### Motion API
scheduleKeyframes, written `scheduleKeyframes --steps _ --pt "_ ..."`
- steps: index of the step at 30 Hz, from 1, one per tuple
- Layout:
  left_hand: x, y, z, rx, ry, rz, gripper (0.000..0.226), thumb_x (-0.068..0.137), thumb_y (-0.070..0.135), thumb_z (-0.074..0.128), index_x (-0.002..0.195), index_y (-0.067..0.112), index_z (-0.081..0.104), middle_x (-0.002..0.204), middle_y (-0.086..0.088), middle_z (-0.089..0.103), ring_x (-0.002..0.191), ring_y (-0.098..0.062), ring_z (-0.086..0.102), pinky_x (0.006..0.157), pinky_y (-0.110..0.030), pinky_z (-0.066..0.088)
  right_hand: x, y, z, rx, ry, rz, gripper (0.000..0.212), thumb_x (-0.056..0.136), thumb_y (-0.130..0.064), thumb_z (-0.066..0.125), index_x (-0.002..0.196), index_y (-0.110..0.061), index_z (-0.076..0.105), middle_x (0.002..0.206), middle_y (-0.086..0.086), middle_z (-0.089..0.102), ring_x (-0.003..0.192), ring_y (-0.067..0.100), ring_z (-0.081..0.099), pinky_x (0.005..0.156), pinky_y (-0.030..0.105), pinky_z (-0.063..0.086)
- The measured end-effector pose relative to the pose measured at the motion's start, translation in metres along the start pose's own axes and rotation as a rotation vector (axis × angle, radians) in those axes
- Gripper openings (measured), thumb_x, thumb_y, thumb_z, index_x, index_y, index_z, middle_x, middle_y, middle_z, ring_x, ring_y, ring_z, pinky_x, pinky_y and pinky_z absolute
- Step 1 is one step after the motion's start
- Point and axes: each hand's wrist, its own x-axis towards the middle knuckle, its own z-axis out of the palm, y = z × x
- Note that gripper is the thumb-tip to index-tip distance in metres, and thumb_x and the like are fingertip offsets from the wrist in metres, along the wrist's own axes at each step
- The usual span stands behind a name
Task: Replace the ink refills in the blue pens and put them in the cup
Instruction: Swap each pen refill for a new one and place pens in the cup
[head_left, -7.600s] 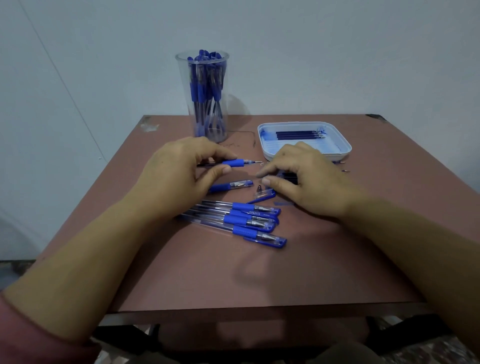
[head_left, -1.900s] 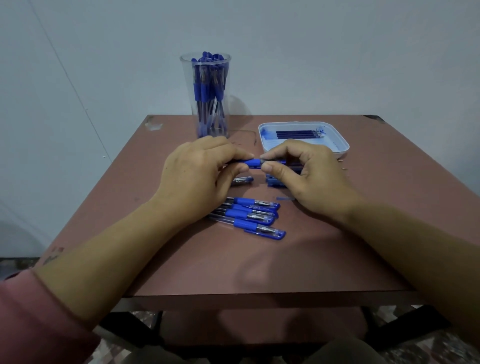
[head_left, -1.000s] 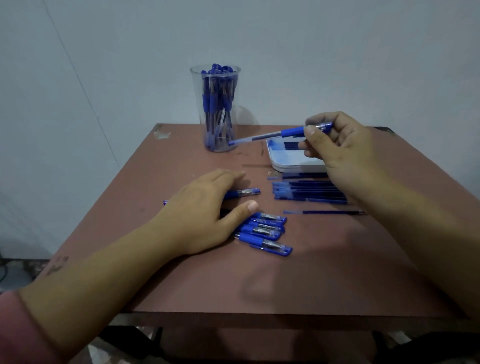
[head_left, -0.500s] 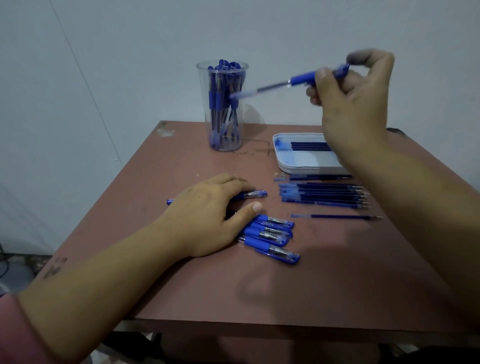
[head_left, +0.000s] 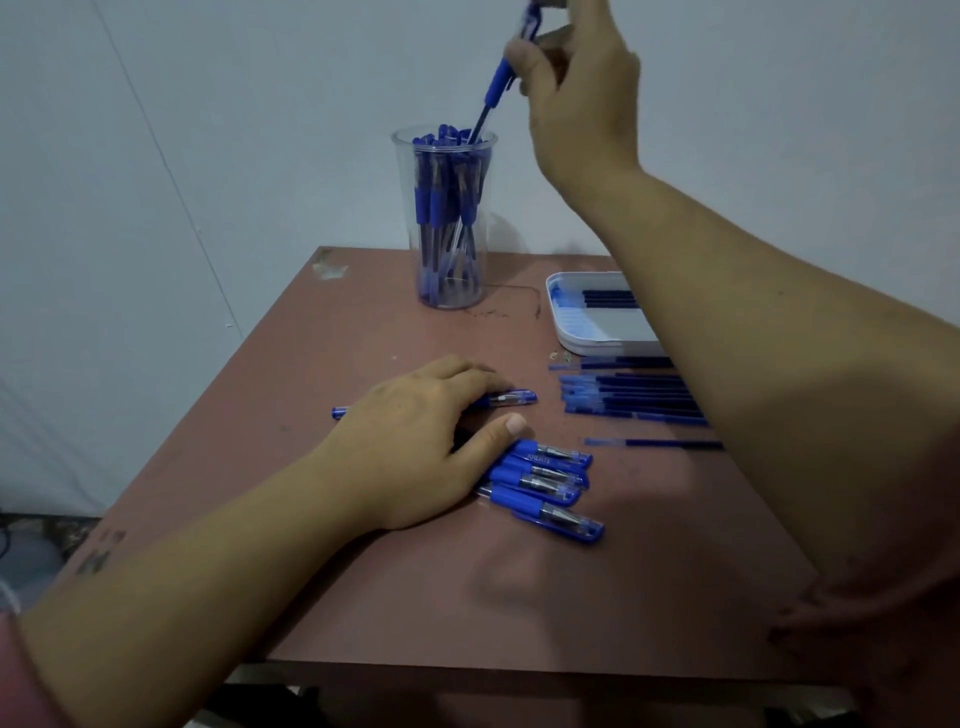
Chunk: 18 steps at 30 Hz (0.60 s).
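Observation:
My right hand (head_left: 579, 88) is raised above the clear plastic cup (head_left: 445, 249) and pinches a blue pen (head_left: 501, 80) near its top end. The pen hangs steeply, its lower end just inside the cup's rim among several blue pens. My left hand (head_left: 423, 441) rests on the brown table (head_left: 415, 597), fingers lying over a single blue pen (head_left: 511, 399). A bunch of several capped blue pens (head_left: 548, 480) lies just right of its thumb.
A white tray (head_left: 576, 332) with dark refills stands at the back right, partly hidden by my right forearm. Several loose refills (head_left: 623, 395) lie in a row in front of it, one more (head_left: 649, 443) apart. The table's front edge is close.
My right hand rose higher and tipped the pen from nearly level to steep, bringing its lower end into the cup. My left hand stayed on the table.

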Motion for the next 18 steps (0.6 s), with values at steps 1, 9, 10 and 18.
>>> scheduleKeyframes --steps 1,9,10,18 --pt "0.000 0.000 0.000 -0.001 -0.003 0.001 0.071 0.086 0.071 0.020 0.137 0.033 0.051 0.134 0.020 0.051 0.118 0.000 0.049 0.099 -0.024 0.042 -0.001 0.000 0.003 -0.029 -0.086 -0.008 0.019 0.092 -0.014 0.057 0.109 -0.007 0.061 0.075 -0.009 0.060 0.070 0.004 0.059 0.068 0.017 0.049" --pt "0.001 -0.001 0.000 -0.001 -0.001 0.008 0.071 0.086 0.071 0.020 0.137 0.032 0.051 0.134 0.020 0.051 0.119 -0.001 0.050 0.099 -0.026 0.043 -0.030 0.023 -0.006 -0.273 -0.531 -0.169 0.039 0.098 -0.032 0.049 0.134 -0.017 0.054 0.130 -0.004 0.057 0.122 0.010 0.046 0.101 0.018 0.022" --pt "0.001 0.000 0.000 -0.001 -0.001 0.010 0.071 0.086 0.071 0.020 0.137 0.032 0.052 0.134 0.019 0.051 0.118 -0.001 0.050 0.099 -0.026 0.043 -0.031 0.023 -0.008 -0.271 -0.523 -0.180 0.041 0.098 -0.031 0.050 0.137 -0.016 0.051 0.135 -0.003 0.055 0.125 0.011 0.044 0.102 0.019 0.022" --pt "0.002 0.001 -0.001 0.013 -0.013 0.006 0.074 0.084 0.073 0.017 0.137 0.034 0.050 0.134 0.020 0.050 0.116 0.000 0.050 0.096 -0.022 0.042 -0.057 0.012 -0.040 -0.187 -0.526 -0.046 0.038 0.098 -0.035 0.053 0.134 -0.025 0.052 0.125 -0.011 0.053 0.107 0.007 0.045 0.085 0.006 0.030"
